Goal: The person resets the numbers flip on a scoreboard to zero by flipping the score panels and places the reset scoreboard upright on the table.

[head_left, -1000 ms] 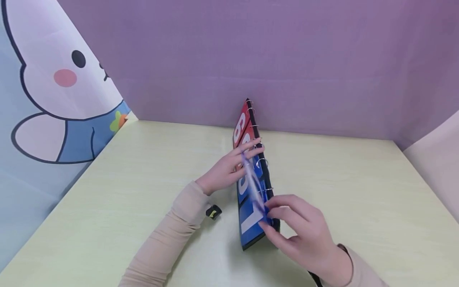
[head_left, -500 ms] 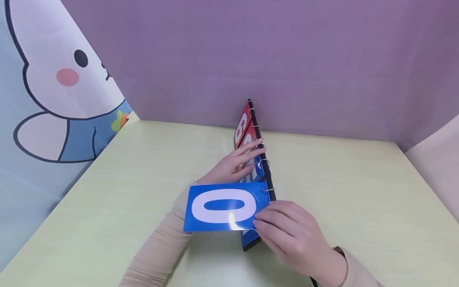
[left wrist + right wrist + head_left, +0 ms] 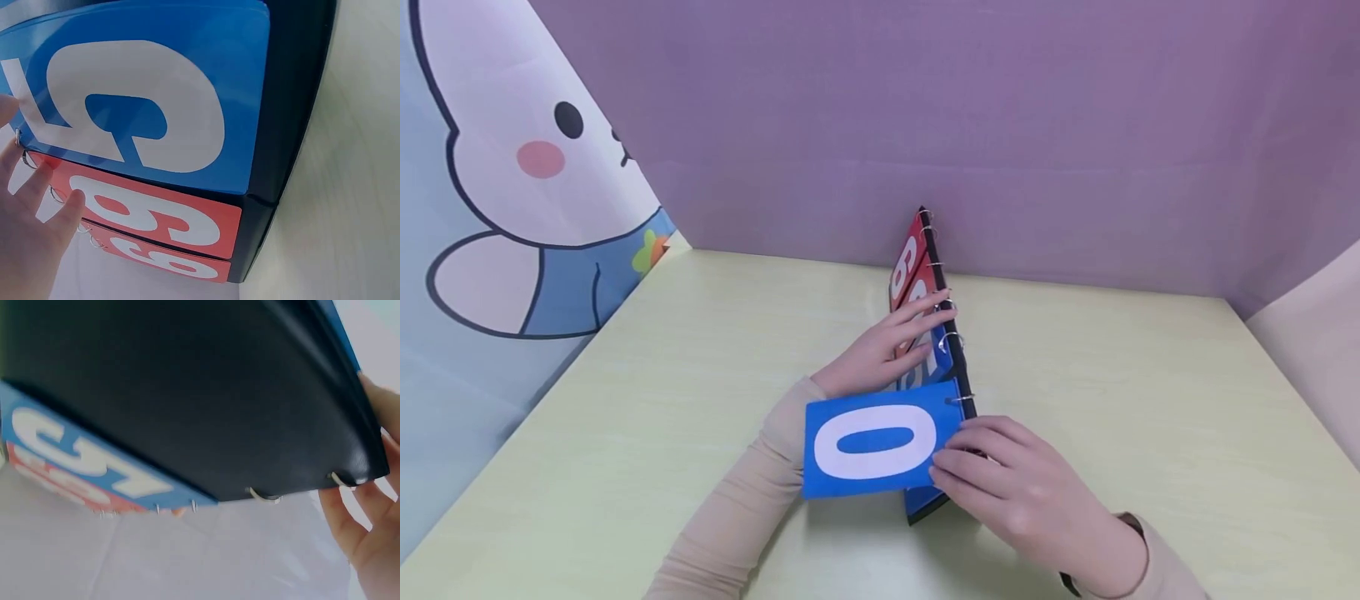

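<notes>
A flip scoreboard (image 3: pixel 957 367) with a black body and metal rings stands tent-like on the table, its length running away from me. My right hand (image 3: pixel 1037 492) pinches the ring-side edge of a blue number card (image 3: pixel 872 442) marked 0, which sticks out to the left from its ring. My left hand (image 3: pixel 880 354) rests with fairly straight fingers across the ringed top edge. In the left wrist view, a blue card (image 3: pixel 244 94) marked 5 hangs beside two red cards (image 3: pixel 150 215). The right wrist view shows the bare black panel (image 3: pixel 156 394) of the other side.
The pale yellow-green table (image 3: pixel 1120 400) spreads around the scoreboard. A purple backdrop (image 3: pixel 1037 142) rises behind it. On the left is a light blue wall sheet with a cartoon figure (image 3: pixel 497 183).
The blue 0 card, blurred and upright near the rings earlier, has swung out and down to the left in my right hand's fingers. It tilts slightly lower now. My left hand stays in place.
</notes>
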Available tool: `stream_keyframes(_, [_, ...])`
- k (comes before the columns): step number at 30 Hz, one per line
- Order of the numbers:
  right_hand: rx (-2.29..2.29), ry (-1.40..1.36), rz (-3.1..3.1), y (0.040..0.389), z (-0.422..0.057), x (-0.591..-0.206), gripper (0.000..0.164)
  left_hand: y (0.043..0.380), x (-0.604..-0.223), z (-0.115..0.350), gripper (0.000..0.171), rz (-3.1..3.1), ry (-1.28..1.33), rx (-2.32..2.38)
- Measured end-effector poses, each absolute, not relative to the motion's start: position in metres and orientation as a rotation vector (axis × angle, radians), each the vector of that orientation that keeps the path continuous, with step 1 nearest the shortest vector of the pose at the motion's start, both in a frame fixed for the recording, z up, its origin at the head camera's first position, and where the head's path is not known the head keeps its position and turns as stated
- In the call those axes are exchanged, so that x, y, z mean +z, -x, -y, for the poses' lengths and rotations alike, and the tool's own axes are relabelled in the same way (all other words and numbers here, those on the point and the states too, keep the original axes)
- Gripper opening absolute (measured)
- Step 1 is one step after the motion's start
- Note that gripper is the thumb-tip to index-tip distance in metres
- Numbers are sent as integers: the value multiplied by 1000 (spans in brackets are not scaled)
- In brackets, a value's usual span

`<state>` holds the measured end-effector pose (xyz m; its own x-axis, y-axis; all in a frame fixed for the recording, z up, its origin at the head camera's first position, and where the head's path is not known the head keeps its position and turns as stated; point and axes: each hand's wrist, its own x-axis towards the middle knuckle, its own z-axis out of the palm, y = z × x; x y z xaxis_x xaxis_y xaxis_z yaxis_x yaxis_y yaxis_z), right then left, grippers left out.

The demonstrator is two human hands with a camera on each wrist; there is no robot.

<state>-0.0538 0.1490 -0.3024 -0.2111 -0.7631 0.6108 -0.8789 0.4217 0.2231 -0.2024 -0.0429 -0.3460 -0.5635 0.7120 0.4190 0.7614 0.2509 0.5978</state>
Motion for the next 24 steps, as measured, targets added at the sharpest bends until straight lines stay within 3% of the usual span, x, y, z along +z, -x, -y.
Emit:
stream_keyframes(10, [131,-1450,2144,55,-155,-297,54,203,-338,48,51,2569,1425,-1300])
stream_keyframes(24, [261,-1449,2114,60,-152,-303,33,206,-338,50,48,2571,1441,-1358])
